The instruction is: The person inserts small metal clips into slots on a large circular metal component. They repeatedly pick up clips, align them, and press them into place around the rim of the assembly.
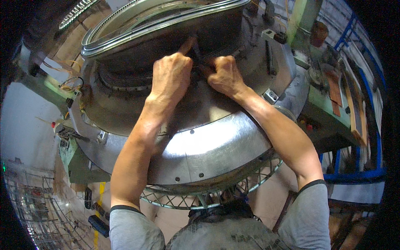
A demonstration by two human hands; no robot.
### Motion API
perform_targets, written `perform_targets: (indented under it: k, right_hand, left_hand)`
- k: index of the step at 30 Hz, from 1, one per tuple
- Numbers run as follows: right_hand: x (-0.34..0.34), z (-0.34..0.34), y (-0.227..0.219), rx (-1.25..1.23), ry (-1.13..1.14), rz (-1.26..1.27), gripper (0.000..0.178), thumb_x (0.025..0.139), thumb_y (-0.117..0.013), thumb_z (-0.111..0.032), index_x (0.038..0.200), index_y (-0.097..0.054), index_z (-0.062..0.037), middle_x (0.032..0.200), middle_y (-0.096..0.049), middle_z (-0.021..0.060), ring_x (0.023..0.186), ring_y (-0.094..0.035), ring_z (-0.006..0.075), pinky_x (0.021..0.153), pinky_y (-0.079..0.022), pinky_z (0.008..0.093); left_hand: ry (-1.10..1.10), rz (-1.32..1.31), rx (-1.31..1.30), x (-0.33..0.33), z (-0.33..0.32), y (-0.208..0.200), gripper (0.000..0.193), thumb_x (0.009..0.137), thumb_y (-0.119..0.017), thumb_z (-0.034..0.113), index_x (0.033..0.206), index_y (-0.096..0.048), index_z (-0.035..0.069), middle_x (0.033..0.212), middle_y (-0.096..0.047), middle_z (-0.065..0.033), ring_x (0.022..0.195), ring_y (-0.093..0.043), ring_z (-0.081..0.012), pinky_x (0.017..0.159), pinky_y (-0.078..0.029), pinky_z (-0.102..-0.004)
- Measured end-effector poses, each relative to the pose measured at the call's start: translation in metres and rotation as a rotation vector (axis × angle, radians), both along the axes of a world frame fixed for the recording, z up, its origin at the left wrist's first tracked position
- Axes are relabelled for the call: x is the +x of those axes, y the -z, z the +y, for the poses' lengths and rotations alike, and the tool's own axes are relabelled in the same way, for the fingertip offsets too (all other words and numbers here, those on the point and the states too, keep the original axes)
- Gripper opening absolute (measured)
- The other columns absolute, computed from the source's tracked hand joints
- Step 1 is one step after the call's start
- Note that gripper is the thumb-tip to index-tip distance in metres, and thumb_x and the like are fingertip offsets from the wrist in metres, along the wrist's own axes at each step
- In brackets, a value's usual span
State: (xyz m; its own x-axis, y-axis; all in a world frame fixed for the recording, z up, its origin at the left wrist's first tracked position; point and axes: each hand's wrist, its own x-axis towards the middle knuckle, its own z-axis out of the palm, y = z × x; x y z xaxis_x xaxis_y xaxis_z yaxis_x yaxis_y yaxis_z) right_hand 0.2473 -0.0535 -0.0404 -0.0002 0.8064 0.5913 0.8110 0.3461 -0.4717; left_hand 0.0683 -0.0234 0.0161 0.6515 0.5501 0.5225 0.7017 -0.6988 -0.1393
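Observation:
Both my arms reach forward over a large round metal machine (212, 139) with a dark curved drum (137, 66) in its middle. Against the drum's near side, my left hand (171, 77) is closed, back upward, with one finger stretched out along the dark surface. My right hand (226, 78) is curled beside it, its fingertips turned in toward the left hand. Between the two hands the dark surface shows a narrow crease or gap. Whatever the fingertips pinch there is in shadow and cannot be made out.
A shiny toothed ring (166, 26) tops the drum. Below the machine's polished rim runs a green lattice guard (183, 202). Green posts (304, 21) stand at both sides. Wire racks (46, 216) are at lower left, a blue frame (354, 175) at right.

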Motion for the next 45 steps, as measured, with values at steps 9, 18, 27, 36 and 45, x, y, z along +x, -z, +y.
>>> perform_targets:
  k: [9,18,27,36,45]
  right_hand:
    - [-0.006,-0.019,0.005,-0.107,0.106,0.075,0.020,0.072,-0.057,-0.008,0.076,-0.067,0.0085,0.077,-0.061,0.0346,0.072,-0.072,0.0403,0.065,-0.053,0.0463]
    - [-0.017,0.055,0.009,0.265,0.238,0.060,0.022,0.085,-0.069,-0.025,0.089,-0.076,-0.0049,0.085,-0.071,0.0206,0.081,-0.072,0.0386,0.071,-0.057,0.0446]
    - [-0.001,0.054,-0.010,0.390,0.365,-0.166,0.033,0.081,-0.077,-0.039,0.074,-0.067,-0.0078,0.065,-0.065,0.0195,0.065,-0.067,0.0417,0.058,-0.053,0.0502]
    - [0.004,0.053,-0.028,0.194,0.359,-0.279,0.039,0.079,-0.077,-0.048,0.080,-0.074,-0.0091,0.072,-0.070,0.0188,0.072,-0.070,0.0398,0.063,-0.057,0.0480]
    - [0.012,0.066,-0.010,-0.441,-0.586,1.221,0.020,0.096,-0.063,-0.017,0.107,-0.072,-0.0031,0.098,-0.073,0.0088,0.091,-0.068,0.0213,0.077,-0.054,0.0313]
  left_hand:
    - [0.141,0.009,-0.009,-0.013,0.000,0.000,0.010,0.077,-0.063,-0.001,0.074,-0.072,0.002,0.077,-0.069,-0.0224,0.075,-0.072,-0.0384,0.063,-0.059,-0.0462]
    - [-0.033,0.012,0.093,-0.007,0.008,-0.011,0.007,0.077,-0.062,-0.002,0.074,-0.068,0.000,0.080,-0.069,-0.0226,0.077,-0.071,-0.0406,0.065,-0.059,-0.0472]
    - [0.027,-0.011,0.190,-0.013,0.016,-0.002,0.010,0.078,-0.064,0.001,0.074,-0.072,0.001,0.079,-0.071,-0.0232,0.076,-0.073,-0.0385,0.062,-0.061,-0.0445]
    - [0.027,0.065,0.099,-0.018,0.020,-0.004,0.013,0.076,-0.063,0.001,0.083,-0.074,0.003,0.083,-0.070,-0.0239,0.078,-0.073,-0.0384,0.066,-0.061,-0.0456]
    - [0.026,0.009,0.078,-0.021,0.018,-0.004,0.033,0.077,-0.061,-0.002,0.109,-0.060,0.005,0.083,-0.070,-0.0220,0.077,-0.070,-0.0402,0.067,-0.058,-0.0484]
